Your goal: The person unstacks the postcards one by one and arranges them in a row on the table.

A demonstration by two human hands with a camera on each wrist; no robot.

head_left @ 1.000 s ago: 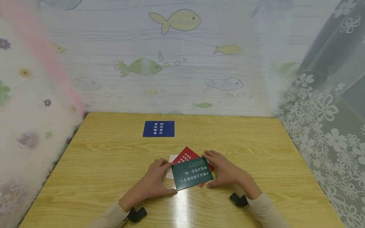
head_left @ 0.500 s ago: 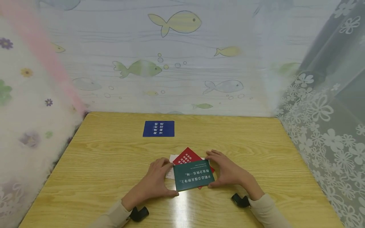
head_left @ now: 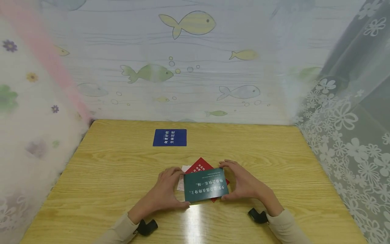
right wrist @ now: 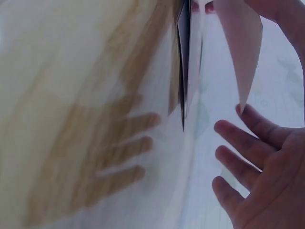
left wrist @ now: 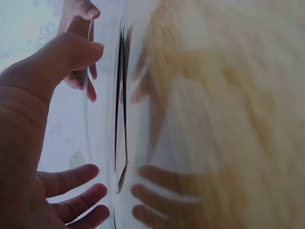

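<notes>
A green card [head_left: 205, 185] with white writing is held up above the table between both hands, over a red card [head_left: 201, 163] and a white card [head_left: 180, 184] that it partly covers. Thumb and index finger of the left hand [head_left: 166, 190] grip its left edge at the corners. On the opposite side, the right hand [head_left: 243, 182] holds the right edge the same way. In the right wrist view, one corner of the green card [right wrist: 244, 52] meets the index fingertip, while the other fingers spread apart. The red and white cards lie overlapped on the table.
A blue card [head_left: 169, 138] with white writing lies farther back on the wooden table [head_left: 259, 149]. A fish-patterned curtain [head_left: 195, 67] hangs behind the table's far edge, and a lace cloth [head_left: 344, 142] at the right. Black devices [head_left: 147, 227] sit at both wrists.
Both hands have kept hold of the green card. It shifted slightly right, then back left and a little up, with its tilt changing slightly. The other cards have stayed in place.
</notes>
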